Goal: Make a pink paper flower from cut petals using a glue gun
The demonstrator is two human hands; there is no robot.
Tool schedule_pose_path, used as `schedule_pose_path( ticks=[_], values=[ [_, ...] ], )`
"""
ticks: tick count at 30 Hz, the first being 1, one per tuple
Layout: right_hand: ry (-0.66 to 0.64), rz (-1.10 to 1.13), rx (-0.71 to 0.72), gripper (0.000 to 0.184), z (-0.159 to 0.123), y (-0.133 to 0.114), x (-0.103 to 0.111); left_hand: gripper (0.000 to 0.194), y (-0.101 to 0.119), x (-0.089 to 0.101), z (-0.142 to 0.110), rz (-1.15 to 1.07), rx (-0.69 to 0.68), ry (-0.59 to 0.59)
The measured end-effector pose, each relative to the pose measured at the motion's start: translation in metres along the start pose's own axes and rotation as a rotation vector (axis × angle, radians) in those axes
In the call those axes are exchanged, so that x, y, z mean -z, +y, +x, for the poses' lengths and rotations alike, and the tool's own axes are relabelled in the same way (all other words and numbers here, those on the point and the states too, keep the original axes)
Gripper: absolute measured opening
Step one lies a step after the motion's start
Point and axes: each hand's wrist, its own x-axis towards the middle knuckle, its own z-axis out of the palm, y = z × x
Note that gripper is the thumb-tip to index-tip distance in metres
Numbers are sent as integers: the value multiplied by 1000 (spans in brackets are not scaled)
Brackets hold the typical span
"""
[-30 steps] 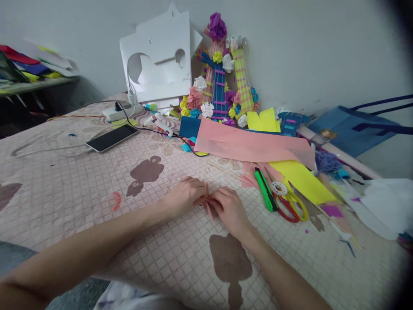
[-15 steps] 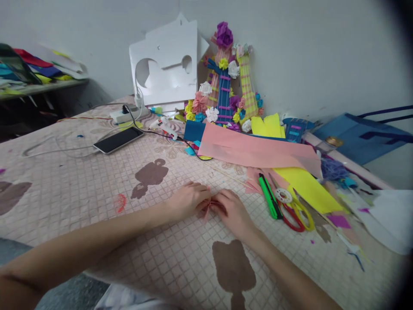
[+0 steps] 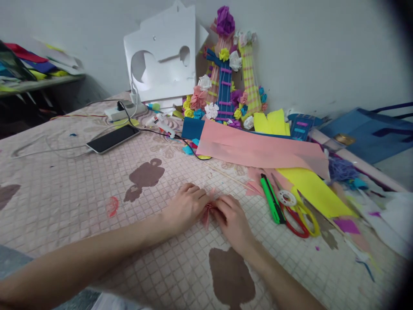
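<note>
Left hand and right hand have shifted slightly around the pink paper piece since half a second ago, and less of its folds shows between them. From the head camera, both hands are nearly closed, fingers curled inward, pinching the small gathered piece from either side just above the patterned counter. One pink tip sticks up between the fingertips and a flap points down toward the person; the thumbs are mostly hidden. Near the right hand lie a green cutter, a white spool and scissors with red and yellow handles. Beyond the hands, a thin stick lies before a long pink sheet, which partly covers a yellow sheet. Farther left rests a phone.
</note>
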Motion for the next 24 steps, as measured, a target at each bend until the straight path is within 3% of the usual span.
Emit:
schedule_pose_path(
  ticks=[8, 20, 24],
  values=[
    [8, -28, 10, 13, -1, -2, -1, 14, -3, -2, -3, -73, 53, 13],
    [-34, -153, 89, 15, 1, -6, 2, 16, 1, 0, -7, -21, -3, 9],
    [-36, -117, 67, 14, 2, -4, 1, 15, 0, 0, -6, -41, 33, -2]
  ],
)
